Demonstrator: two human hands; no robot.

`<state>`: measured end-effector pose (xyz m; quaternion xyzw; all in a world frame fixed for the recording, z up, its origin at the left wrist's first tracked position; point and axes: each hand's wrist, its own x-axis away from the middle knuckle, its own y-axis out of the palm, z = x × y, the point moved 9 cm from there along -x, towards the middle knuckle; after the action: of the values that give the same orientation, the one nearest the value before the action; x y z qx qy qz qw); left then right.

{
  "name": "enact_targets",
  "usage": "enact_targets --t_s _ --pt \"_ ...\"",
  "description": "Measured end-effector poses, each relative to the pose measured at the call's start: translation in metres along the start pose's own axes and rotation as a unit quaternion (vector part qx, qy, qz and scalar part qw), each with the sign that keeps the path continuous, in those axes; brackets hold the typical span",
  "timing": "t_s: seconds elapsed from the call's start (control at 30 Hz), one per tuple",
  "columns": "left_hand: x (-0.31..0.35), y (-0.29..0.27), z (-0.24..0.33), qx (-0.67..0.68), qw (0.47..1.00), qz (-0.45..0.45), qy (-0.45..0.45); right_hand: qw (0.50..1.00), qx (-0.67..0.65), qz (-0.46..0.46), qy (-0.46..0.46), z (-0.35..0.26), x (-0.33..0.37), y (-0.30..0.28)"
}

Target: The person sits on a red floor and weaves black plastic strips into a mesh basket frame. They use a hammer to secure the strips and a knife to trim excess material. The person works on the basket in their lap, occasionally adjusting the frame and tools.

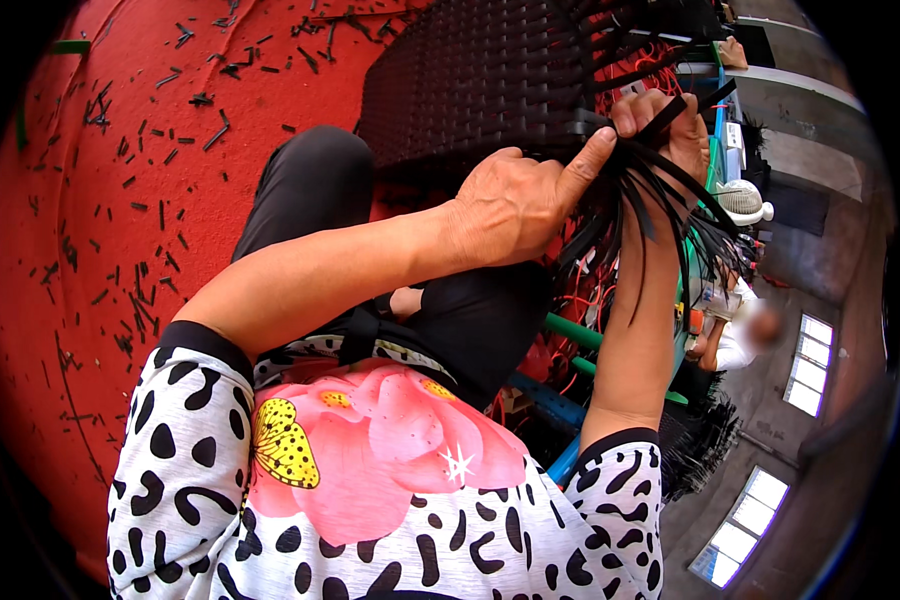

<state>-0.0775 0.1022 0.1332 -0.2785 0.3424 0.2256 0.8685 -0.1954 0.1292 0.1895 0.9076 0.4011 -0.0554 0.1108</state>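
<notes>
A dark brown-black woven wicker piece (475,85) stands before me, its weave ending on the right in a fringe of loose flat strips (638,205). At that edge my left hand (520,200) is closed, with its thumb pressed on a strip near the corner; its other fingertips are partly hidden. My right hand (670,128) is wrapped round a black flat strip (662,120) just beyond the left thumb. Several strips hang down over my right forearm.
Short black offcuts (135,285) litter the red floor covering (200,165) on the left. My bent leg (310,185) is beside the weave. On the right are green bars (573,330), a white fan (742,200) and another person in white (738,335).
</notes>
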Motion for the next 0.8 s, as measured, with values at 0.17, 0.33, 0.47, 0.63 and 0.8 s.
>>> enact_targets --t_s 0.17,0.33,0.47,0.63,0.8 --pt "0.001 0.004 0.003 0.005 1.0 -0.024 -0.007 0.999 -0.013 -0.007 0.036 -0.001 0.002 0.003" --pt "0.0 0.007 0.0 0.024 0.997 -0.061 -0.031 0.999 0.003 -0.037 0.016 0.0 0.001 0.007" --pt "0.002 0.006 -0.002 0.022 0.997 -0.064 -0.029 0.986 0.15 0.012 0.066 -0.001 0.009 0.006" --pt "0.001 0.005 -0.006 0.012 0.997 -0.066 -0.033 0.987 0.137 0.011 0.08 -0.01 0.015 0.009" --pt "0.001 0.005 -0.006 0.025 0.997 -0.06 -0.03 0.981 0.168 0.018 0.099 -0.013 0.026 -0.012"
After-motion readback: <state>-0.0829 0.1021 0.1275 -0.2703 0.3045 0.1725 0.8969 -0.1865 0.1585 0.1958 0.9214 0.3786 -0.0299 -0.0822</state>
